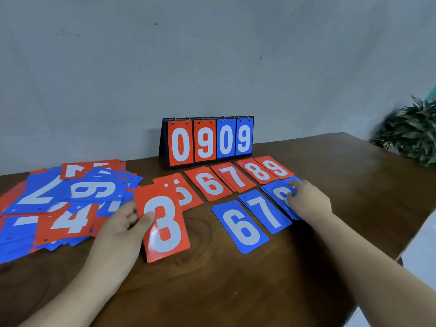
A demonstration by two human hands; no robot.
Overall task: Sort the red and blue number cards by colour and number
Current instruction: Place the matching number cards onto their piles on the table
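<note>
In front of the scoreboard [207, 140], the left grip [120, 230] pinches a red 3 card [165, 223]; the right grip [309, 201] rests loose-fingered on a blue pile [274, 191].

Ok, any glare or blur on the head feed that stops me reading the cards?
Head view: a soft sheen on the red 3 card in the left hand, still readable; plant at the right edge is smeared; wide-angle bends the table edge.
</note>
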